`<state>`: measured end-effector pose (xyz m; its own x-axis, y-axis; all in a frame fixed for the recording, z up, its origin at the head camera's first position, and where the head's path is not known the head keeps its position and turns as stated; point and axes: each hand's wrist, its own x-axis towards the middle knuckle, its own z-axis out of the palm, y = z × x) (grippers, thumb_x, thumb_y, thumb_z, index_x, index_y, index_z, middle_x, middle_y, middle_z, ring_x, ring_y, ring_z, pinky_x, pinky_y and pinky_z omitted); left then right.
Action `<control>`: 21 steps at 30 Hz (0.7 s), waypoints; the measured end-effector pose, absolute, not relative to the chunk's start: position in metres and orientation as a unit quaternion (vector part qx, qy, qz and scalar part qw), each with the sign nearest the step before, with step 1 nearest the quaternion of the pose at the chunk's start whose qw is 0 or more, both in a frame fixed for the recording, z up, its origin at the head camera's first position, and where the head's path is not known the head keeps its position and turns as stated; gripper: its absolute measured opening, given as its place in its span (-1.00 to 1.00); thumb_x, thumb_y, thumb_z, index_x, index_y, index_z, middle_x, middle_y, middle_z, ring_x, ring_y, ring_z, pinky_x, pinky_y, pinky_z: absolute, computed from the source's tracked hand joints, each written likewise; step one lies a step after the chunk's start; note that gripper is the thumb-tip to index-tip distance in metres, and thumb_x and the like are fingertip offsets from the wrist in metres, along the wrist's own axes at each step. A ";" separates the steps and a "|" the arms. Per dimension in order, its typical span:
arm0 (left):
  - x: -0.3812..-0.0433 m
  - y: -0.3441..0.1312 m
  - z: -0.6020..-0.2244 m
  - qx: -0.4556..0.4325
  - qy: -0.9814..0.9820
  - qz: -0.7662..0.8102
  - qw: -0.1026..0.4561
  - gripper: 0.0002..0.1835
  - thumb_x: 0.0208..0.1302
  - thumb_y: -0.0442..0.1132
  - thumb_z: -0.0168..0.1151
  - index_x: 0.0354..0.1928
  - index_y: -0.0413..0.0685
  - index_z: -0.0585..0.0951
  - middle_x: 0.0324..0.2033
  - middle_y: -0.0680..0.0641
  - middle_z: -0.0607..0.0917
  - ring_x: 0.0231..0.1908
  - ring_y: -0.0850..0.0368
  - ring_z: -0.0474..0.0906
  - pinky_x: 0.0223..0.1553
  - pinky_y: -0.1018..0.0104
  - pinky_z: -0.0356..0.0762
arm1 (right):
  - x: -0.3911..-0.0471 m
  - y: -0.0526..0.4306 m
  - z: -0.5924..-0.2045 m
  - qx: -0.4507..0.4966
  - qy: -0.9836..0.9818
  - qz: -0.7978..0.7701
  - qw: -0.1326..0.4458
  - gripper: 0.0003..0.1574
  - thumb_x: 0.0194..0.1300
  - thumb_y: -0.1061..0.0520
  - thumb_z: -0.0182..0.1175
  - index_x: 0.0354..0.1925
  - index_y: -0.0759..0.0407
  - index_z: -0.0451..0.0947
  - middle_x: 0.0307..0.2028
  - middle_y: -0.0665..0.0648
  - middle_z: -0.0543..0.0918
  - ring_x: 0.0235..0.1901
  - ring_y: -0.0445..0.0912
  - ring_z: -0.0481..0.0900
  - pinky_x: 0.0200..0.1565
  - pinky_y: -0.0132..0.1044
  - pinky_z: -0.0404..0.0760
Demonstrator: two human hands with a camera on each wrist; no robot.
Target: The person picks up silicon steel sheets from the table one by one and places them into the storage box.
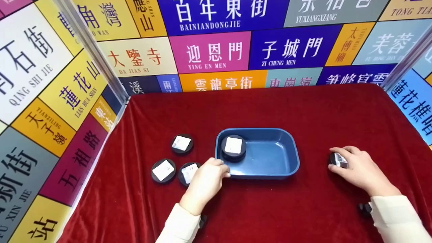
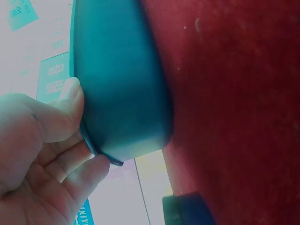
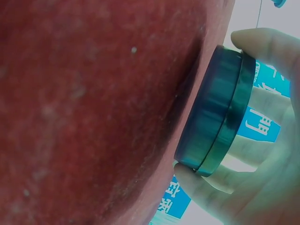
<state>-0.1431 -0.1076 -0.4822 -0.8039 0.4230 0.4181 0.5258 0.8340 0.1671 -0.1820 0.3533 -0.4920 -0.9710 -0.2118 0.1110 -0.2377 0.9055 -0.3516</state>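
Note:
A blue rectangular plastic container (image 1: 287,152) with rounded corners sits mid-table. My left hand (image 1: 206,180) pinches its rim at the near left corner, as the left wrist view shows on the container wall (image 2: 122,84). Inside, at the left end, is a round black lidded tin (image 1: 233,148) with a white label on top. To the right of the container, my right hand (image 1: 359,168) grips another round black tin (image 3: 215,112) by its sides, thumb and fingers on opposite edges. That tin is close over the cloth, and its labelled top is partly covered by the hand.
Left of the container lie a far black tin (image 1: 182,144), a left one (image 1: 163,171) and a near one (image 1: 188,173) partly behind my left hand. Dark red cloth (image 1: 263,209) covers the table. Panels with coloured street-name signs (image 1: 209,52) stand behind and at both sides.

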 end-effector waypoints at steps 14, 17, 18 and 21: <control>-0.143 -0.108 -0.482 -0.255 -0.937 -0.145 0.190 -0.86 0.21 -0.21 0.42 -0.49 0.09 0.68 -0.50 0.09 0.58 -0.31 0.14 0.57 -0.30 0.37 0.60 | -0.183 0.346 -0.489 0.132 -0.973 0.183 0.052 -0.33 0.15 -0.02 0.42 0.20 0.14 0.54 0.11 0.45 0.49 0.01 0.47 0.42 -0.06 0.35 0.44; -0.143 -0.108 -0.481 -0.254 -0.938 -0.146 0.186 -0.86 0.22 -0.21 0.41 -0.49 0.08 0.68 -0.50 0.08 0.58 -0.31 0.13 0.57 -0.29 0.36 0.60 | -0.183 0.346 -0.490 0.134 -0.973 0.182 0.054 -0.32 0.14 -0.02 0.43 0.20 0.13 0.55 0.10 0.44 0.50 0.00 0.47 0.43 -0.06 0.35 0.45; -0.143 -0.108 -0.481 -0.254 -0.938 -0.146 0.185 -0.86 0.21 -0.21 0.41 -0.49 0.08 0.67 -0.50 0.08 0.58 -0.30 0.13 0.57 -0.29 0.36 0.60 | -0.184 0.345 -0.490 0.135 -0.972 0.182 0.055 -0.33 0.14 -0.02 0.43 0.20 0.13 0.55 0.10 0.44 0.50 0.00 0.47 0.43 -0.06 0.35 0.45; -0.143 -0.108 -0.481 -0.255 -0.938 -0.145 0.186 -0.85 0.22 -0.21 0.41 -0.50 0.08 0.67 -0.50 0.08 0.58 -0.31 0.13 0.57 -0.29 0.37 0.60 | -0.184 0.345 -0.491 0.135 -0.972 0.182 0.057 -0.33 0.13 -0.02 0.43 0.20 0.12 0.55 0.09 0.43 0.50 -0.01 0.45 0.44 -0.08 0.34 0.46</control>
